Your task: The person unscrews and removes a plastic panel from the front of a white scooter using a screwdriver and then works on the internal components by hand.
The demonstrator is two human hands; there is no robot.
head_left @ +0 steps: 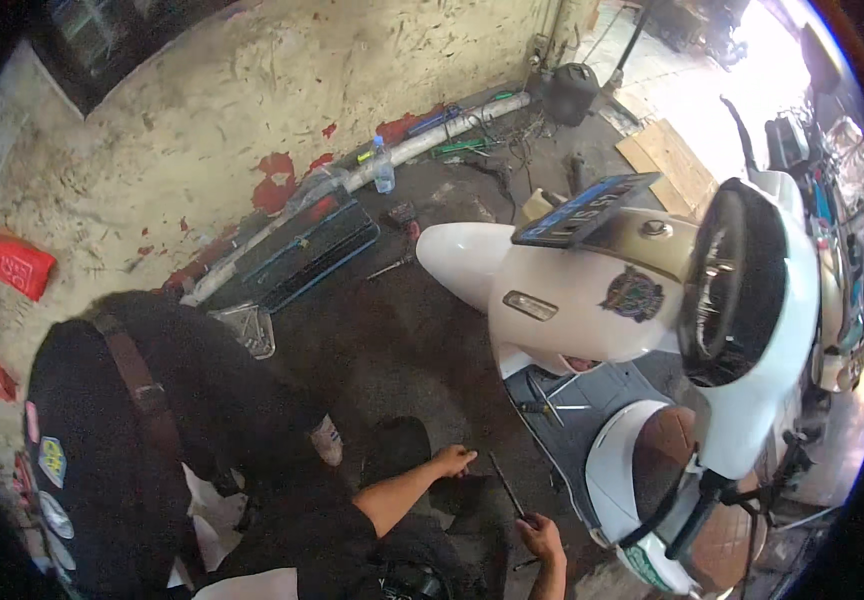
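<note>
In the lower middle, my left hand [453, 461] is held out with its fingers curled. What it holds, if anything, is too small to make out. My right hand [544, 537], at the lower edge, is closed round a long thin dark rod-shaped tool [506, 482] that points up and to the left. To the right of both hands stands a white scooter [582, 310]. Its grey footboard [556, 440] carries a screwdriver [557, 407] and another thin tool crossing it.
A person in black [192, 390] with a brown strap bends at the left. By the stained wall [212, 120] lie a dark toolbox [324, 252], a clear bottle [384, 170] and a pipe [422, 145]. A cardboard sheet [667, 165] lies at the back right.
</note>
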